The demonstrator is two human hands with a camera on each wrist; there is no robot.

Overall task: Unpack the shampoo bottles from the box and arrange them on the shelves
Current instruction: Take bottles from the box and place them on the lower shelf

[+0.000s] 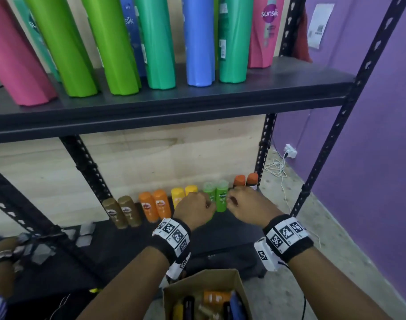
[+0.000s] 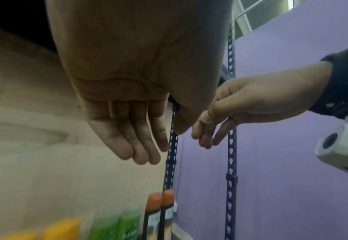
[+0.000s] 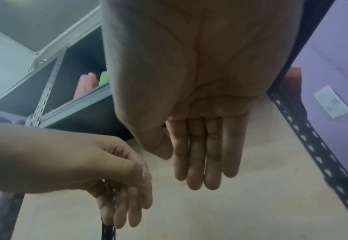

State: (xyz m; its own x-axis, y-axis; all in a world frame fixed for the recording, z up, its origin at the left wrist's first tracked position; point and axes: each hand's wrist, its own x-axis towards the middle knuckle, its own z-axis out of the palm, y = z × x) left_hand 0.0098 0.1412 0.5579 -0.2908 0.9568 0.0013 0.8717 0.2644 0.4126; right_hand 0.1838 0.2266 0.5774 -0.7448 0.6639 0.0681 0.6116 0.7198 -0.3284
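Observation:
On the lower shelf [image 1: 220, 229] small shampoo bottles stand in pairs: brown [image 1: 122, 212], orange [image 1: 154, 207], yellow [image 1: 183, 192], green [image 1: 221, 199] and orange-capped dark ones [image 1: 245, 180]. My left hand [image 1: 197, 207] hovers just left of the green pair and my right hand [image 1: 243, 202] just right of it. The left wrist view shows the left hand [image 2: 142, 146] with straight fingers holding nothing. In the right wrist view the right hand [image 3: 205, 162] is likewise flat and empty. The cardboard box [image 1: 236, 287] with several bottles inside sits below my forearms.
The upper shelf [image 1: 174, 105] carries a row of tall pink, green and blue bottles. Black perforated posts [image 1: 331, 144] frame the rack. A purple wall [image 1: 370, 135] stands right, with a white charger and cable [image 1: 289, 153] on the floor. Another person's arm [image 1: 1, 255] is at far left.

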